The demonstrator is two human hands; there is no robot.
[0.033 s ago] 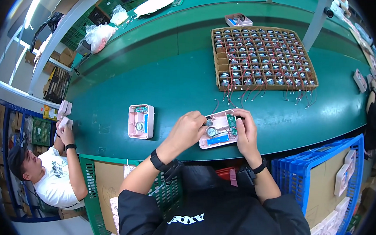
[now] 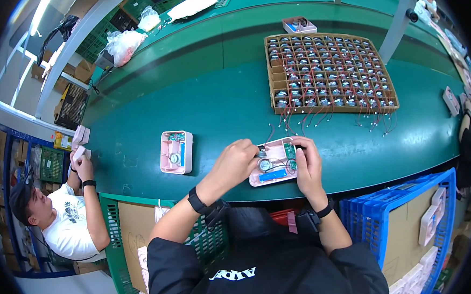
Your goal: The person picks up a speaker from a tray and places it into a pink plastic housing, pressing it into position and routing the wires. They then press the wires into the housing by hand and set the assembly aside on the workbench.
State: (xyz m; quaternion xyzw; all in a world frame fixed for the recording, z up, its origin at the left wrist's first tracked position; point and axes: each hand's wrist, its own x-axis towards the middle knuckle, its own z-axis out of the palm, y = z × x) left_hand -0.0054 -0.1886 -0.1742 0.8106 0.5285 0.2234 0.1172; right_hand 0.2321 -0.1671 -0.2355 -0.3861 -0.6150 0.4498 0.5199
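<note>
Speaker sits in the pink casing, right hand gripping its edge. Left hand bunched opposite, can't tell if it's pinching anything.

Casing pale pink; cylinder blue; circuit board green; speaker seemingly silver-grey; tabletop dark green.
</note>
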